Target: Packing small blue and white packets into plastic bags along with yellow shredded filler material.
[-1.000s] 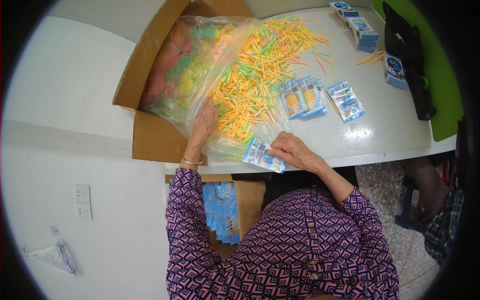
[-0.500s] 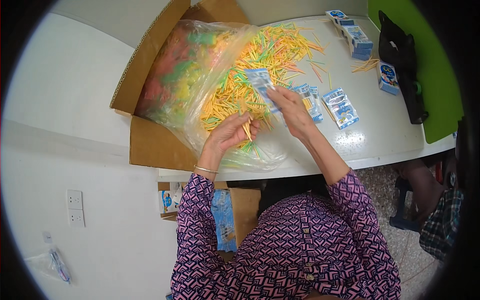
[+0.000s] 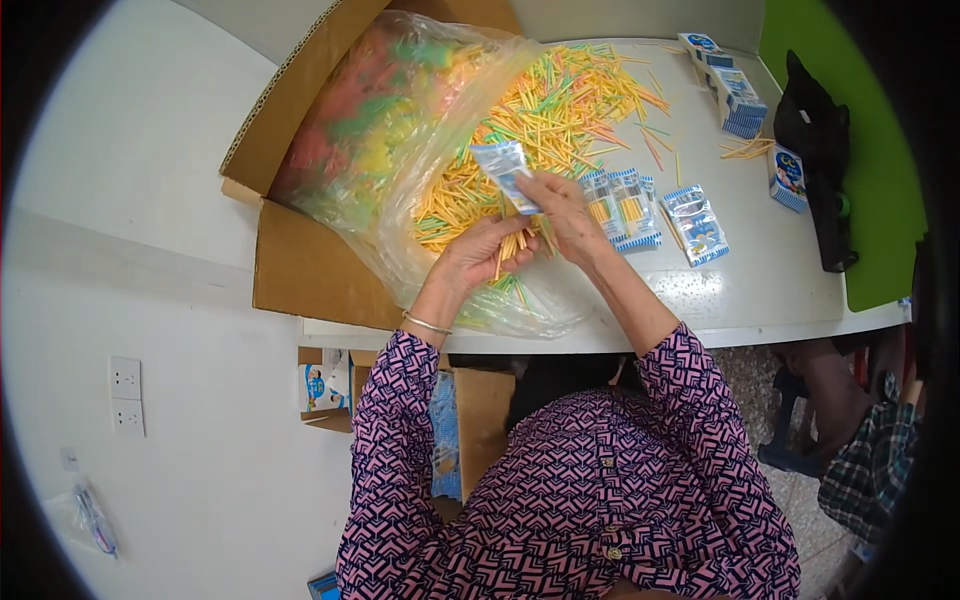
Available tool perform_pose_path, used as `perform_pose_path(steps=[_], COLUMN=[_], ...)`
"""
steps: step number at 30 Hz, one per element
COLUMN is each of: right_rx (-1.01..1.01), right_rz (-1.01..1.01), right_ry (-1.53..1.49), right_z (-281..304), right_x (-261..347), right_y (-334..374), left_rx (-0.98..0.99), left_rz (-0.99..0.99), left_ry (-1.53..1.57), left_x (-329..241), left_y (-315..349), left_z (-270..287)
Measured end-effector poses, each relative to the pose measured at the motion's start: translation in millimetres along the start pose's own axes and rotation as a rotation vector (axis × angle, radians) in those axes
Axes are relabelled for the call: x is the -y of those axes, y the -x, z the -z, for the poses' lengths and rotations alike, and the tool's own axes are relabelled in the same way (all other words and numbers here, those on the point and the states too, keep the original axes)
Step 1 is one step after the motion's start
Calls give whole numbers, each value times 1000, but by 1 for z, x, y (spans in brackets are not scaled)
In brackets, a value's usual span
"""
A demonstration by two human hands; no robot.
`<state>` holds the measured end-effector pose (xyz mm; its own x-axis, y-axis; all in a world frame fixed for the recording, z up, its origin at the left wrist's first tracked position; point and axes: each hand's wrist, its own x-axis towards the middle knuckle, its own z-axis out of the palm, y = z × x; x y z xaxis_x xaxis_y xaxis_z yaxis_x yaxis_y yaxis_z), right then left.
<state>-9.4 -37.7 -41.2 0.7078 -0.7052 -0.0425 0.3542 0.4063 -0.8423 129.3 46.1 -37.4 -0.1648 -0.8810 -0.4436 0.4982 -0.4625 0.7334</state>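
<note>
Packet (image 3: 499, 164) and bunched sticks (image 3: 513, 243) are brought closer together. The sticks are pinched by the left hand (image 3: 472, 252), upper ends hard to make out; at their twelve o'clock, the packet is gripped by the right hand (image 3: 566, 212). At four o'clock, checked cloth (image 3: 870, 475) is cut off.

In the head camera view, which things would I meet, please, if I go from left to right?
Wall sockets → carton flap → left hand → right hand → packet cluster → lone packet → upright small box.
</note>
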Motion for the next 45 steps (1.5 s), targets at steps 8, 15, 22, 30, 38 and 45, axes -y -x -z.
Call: perform_pose_path(steps=[8, 15, 22, 30, 38, 45], right_rx=[-214, -158, -82, 11, 44, 80], right_rz=[200, 140, 83, -31, -72, -65], right_ry=[228, 328, 392, 416, 223, 222], right_z=[33, 50, 56, 59, 60, 58], right_x=[43, 32, 20, 24, 23, 23], right_y=[43, 69, 74, 79, 85, 87], left_rx=[-149, -330, -421, -355, -330, -291], left_rz=[-175, -420, -581, -766, -873, -814], left_ry=[16, -250, -267, -63, -223, -245], left_x=[-8, -9, -12, -28, -21, -9], left_y=[8, -4, -13, -5, 0, 1], left_z=[-16, -20, -20, -65, -92, -95])
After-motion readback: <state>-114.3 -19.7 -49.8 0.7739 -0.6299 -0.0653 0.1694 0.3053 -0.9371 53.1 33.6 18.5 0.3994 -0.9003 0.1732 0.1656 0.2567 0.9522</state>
